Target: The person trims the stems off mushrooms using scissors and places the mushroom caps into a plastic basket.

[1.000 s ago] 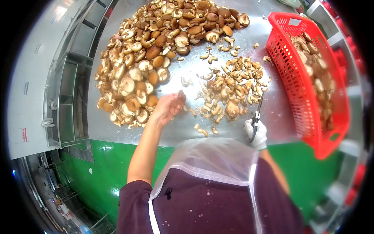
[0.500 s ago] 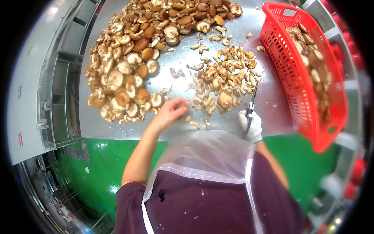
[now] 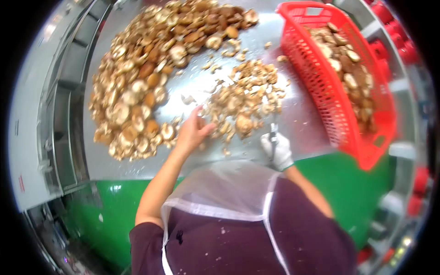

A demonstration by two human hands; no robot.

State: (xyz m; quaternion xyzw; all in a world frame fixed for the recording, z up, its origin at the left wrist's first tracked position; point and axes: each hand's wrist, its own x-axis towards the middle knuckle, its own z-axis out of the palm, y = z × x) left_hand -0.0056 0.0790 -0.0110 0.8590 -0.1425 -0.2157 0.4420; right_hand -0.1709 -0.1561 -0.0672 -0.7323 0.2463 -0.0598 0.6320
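One red plastic basket [image 3: 316,87], its walls pierced with rows of slots, stands at the right side of the metal worktop [image 3: 305,144] and holds many mushrooms [image 3: 350,81], brown and cream, heaped along its length. No brand can be read on it. A few small red marks [image 3: 21,183] show on the pale wall panel [image 3: 27,151] at far left, too small to make out. More red containers [image 3: 380,11] sit beyond the basket; their contents cannot be told.

A large mushroom heap [image 3: 137,91] curves across the left and far parts of the worktop. Between it and the basket lies a looser pile of small stem pieces [image 3: 247,94]. The bare left hand [image 3: 195,130] is spread, thumb apart from fingers, beside the near left edge of that pile. The right hand [image 3: 277,151], in a white glove, grips dark-handled scissors [image 3: 273,137], blades pointing away from the body.
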